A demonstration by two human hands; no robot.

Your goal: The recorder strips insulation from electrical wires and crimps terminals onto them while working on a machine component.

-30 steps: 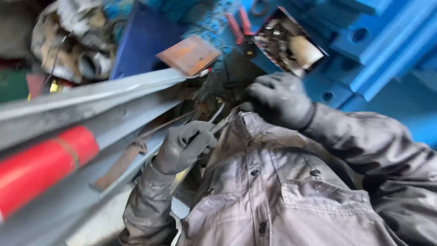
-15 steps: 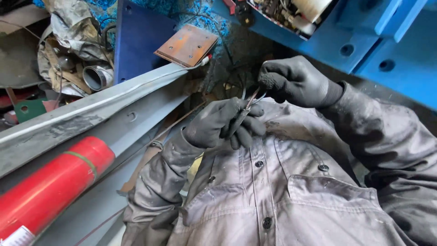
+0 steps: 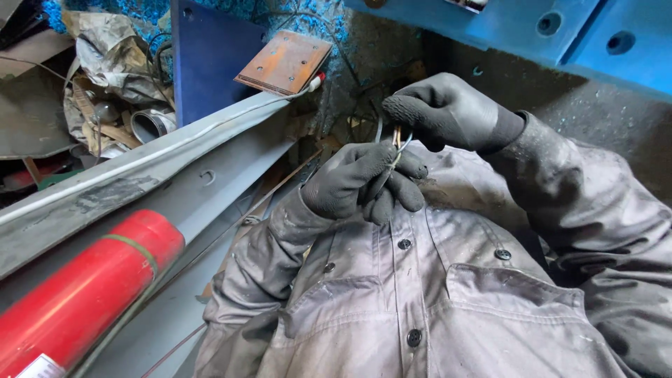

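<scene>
Since half a second earlier, found both hands lower in the view and nearer the chest, with the red cylinder pushed further into the bottom left corner. Saw a thin wire [image 3: 397, 143] held between them, just above the front of the grey work jacket [image 3: 434, 308]. Kept it low down in the left hand [image 3: 364, 183], gloved in black and curled shut, thumb and fingers pressed together on the strand. Pinched its upper end with the fingertips of the right hand [image 3: 448, 112], likewise gloved and closed. Could not tell whether a small brownish stub beside the wire belonged to it. Judged the wire light, springy and easy to kink, slippery in thick gloves and sharp at the cut end; best gripped close to the working point, between thumb and forefinger, not out at the free tip. Further out, noted a long grey metal rail [image 3: 140, 185] running from the lower left towards the hands, and below it the red cylinder [image 3: 84, 294], ringed by a narrow green band and bearing a white rectangular label at the bottom corner of the view, print too small to make out. Beyond the rail, noted a rusty square plate [image 3: 283, 63] leaning on a dark blue panel [image 3: 206, 63], a heap of crumpled rags [image 3: 105, 56] with a grey pipe end [image 3: 150, 126], and along the top right a blue beam [image 3: 581, 42] pierced with round holes. Found no other signs or packages.
</scene>
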